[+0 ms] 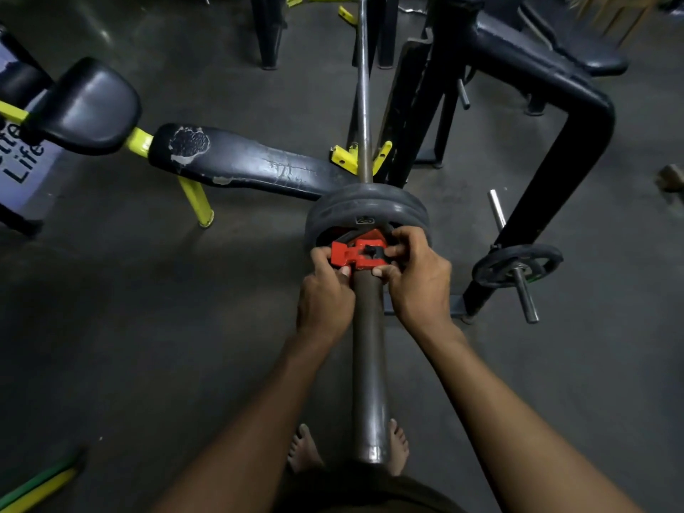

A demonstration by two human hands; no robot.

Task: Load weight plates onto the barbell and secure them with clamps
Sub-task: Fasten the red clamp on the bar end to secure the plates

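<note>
A barbell [369,364] runs away from me, its thick dark sleeve pointing at my body. Two dark weight plates [366,208] sit on the sleeve, side by side. A red clamp [357,253] is on the sleeve right against the nearer plate. My left hand [325,294] grips the clamp's left side, where its lever sticks out. My right hand [418,279] holds the clamp's right side, fingers wrapped around it. Whether the lever is fully closed I cannot tell.
A worn black bench [244,161] with yellow legs lies at the left. A black rack frame [547,149] stands at the right, with a small plate [518,264] on its peg. My bare feet [307,449] stand below the sleeve's end.
</note>
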